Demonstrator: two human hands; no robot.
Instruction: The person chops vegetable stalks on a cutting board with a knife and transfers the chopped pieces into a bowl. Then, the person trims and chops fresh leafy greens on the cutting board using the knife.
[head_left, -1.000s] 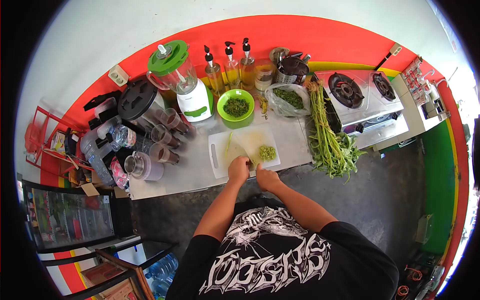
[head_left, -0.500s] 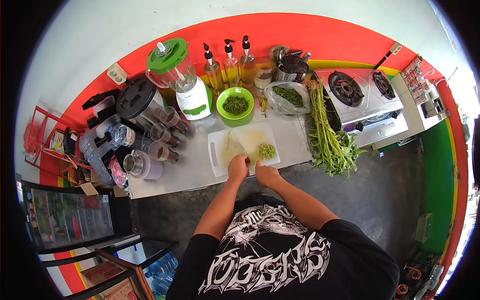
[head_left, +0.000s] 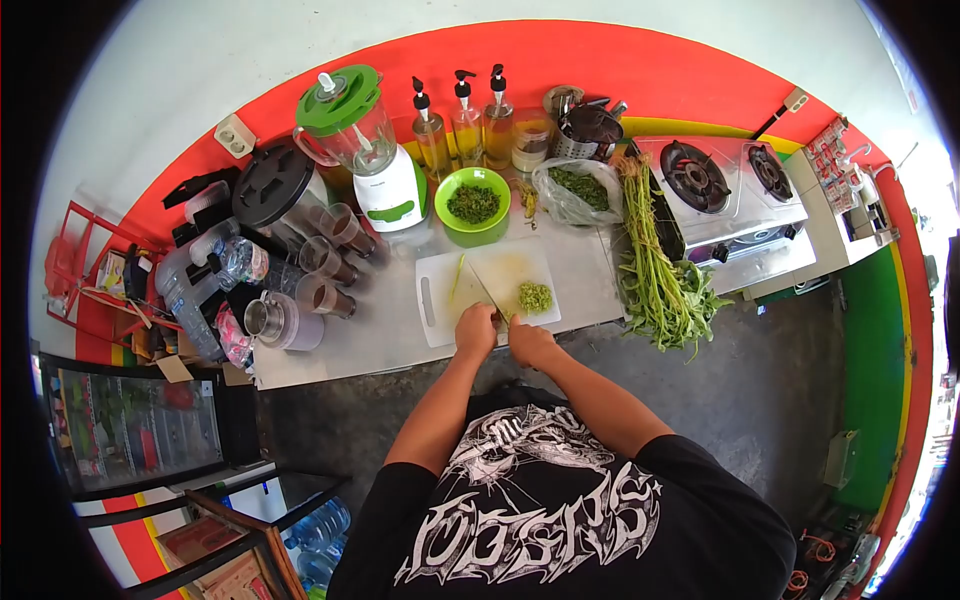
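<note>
In the head view, the right hand (head_left: 532, 343) is closed around a knife (head_left: 490, 291) at the front edge of the white cutting board (head_left: 535, 262), its blade slanting across the middle toward the back edge. Just beside it, the left hand (head_left: 477, 328) covers the same front edge, fingers curled; whether they grip anything I cannot tell. A chopped green pile (head_left: 535, 297) lies near the board's front right corner, and a thin green stem (head_left: 457, 277) lies toward its left edge. Behind the board's back edge, a green bowl (head_left: 474, 233) stands on the table (head_left: 590, 285).
</note>
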